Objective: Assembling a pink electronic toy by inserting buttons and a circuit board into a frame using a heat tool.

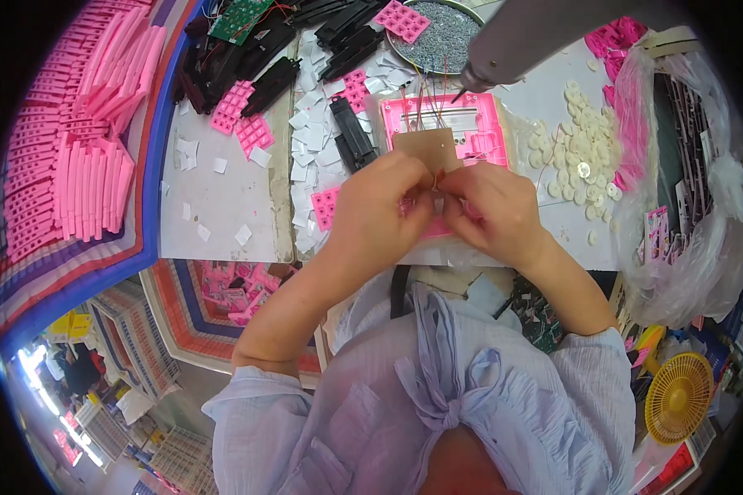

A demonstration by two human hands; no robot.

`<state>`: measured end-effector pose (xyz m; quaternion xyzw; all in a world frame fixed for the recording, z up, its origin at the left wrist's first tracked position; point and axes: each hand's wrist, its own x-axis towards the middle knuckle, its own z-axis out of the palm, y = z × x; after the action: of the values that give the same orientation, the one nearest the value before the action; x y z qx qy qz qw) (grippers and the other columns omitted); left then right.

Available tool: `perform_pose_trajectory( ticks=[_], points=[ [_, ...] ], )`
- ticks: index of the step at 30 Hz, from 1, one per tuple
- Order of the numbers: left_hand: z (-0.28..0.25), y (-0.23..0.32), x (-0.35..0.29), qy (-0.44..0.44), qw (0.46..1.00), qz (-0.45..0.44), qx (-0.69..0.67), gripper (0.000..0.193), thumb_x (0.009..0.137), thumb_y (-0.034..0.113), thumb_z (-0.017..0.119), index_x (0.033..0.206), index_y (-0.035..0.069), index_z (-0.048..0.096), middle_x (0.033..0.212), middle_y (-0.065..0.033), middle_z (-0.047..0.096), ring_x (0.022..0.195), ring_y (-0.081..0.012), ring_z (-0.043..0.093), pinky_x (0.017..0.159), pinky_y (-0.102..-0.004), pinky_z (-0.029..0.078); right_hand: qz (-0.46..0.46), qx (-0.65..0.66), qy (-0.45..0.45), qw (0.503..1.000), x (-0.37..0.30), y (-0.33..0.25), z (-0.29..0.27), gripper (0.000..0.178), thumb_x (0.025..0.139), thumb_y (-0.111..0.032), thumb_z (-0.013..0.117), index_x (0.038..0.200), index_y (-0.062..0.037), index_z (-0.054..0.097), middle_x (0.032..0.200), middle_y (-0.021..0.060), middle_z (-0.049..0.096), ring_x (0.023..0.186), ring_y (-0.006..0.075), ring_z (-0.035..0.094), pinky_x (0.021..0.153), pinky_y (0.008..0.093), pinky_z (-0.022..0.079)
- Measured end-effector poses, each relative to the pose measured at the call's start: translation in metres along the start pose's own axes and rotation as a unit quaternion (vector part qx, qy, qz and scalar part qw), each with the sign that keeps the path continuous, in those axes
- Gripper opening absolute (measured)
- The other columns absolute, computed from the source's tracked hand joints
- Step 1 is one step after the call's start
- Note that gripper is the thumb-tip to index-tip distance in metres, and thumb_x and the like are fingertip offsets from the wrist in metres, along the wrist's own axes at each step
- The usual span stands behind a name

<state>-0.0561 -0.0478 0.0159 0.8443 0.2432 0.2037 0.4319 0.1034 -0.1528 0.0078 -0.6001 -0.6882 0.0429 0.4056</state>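
Observation:
A pink plastic housing (494,132) lies on the worktable in front of me, with metal strips inside. Over its near part stands a brown circuit board (425,147) with several thin wires running from its far side. My left hand (385,200) is closed in a pinch at the board's near edge. Opposite it, my right hand (497,206) pinches too, fingertips almost meeting the left ones. Whatever small thing is between the fingers is mostly hidden; a reddish bit shows there. Left of the housing lies a black plastic part (353,134).
A grey power tool (512,49) hangs over the housing's far right. White discs (582,157) lie in a pile at right, beside a plastic bag (685,272). A dish of screws (450,37) stands at the back. White paper squares, pink keypads (254,134) and a crate of pink parts (99,190) are left.

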Motion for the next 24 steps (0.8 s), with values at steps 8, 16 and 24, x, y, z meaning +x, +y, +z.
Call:
perform_pose_trajectory(
  ticks=[8,16,24],
  points=[
    [-0.027,-0.01,0.023,-0.208,0.888,-0.266,-0.313,0.018,0.09,0.006,0.061,0.104,-0.004,0.065,0.079,-0.0067,0.068,0.065,-0.0102,0.064,0.058,-0.0238,0.051,-0.081,-0.027,-0.034,0.996,0.001,-0.001,0.0,0.028,0.064,-0.012,0.075,0.089,-0.008,0.065,0.092,0.0046,0.064,0.08,0.0218,0.062,0.058,0.0313,0.05],
    [-0.036,-0.011,0.035,-0.285,0.937,-0.14,-0.148,0.02,0.087,0.009,0.069,0.103,-0.003,0.066,0.082,-0.0088,0.07,0.068,-0.014,0.067,0.059,-0.0268,0.053,-0.103,-0.066,-0.073,0.99,-0.002,0.002,-0.002,0.023,0.064,-0.015,0.073,0.084,-0.0087,0.063,0.091,0.0031,0.063,0.077,0.0198,0.06,0.057,0.0295,0.05],
    [-0.015,-0.017,0.013,-0.126,0.985,0.113,0.035,0.018,0.077,0.003,0.069,0.093,0.004,0.063,0.081,-0.0124,0.062,0.073,-0.0299,0.062,0.065,-0.0371,0.05,-0.108,-0.092,-0.102,0.985,-0.011,0.004,0.007,0.014,0.067,-0.015,0.065,0.08,-0.0094,0.064,0.075,0.0,0.054,0.072,0.0165,0.057,0.053,0.0287,0.047]
  ],
)
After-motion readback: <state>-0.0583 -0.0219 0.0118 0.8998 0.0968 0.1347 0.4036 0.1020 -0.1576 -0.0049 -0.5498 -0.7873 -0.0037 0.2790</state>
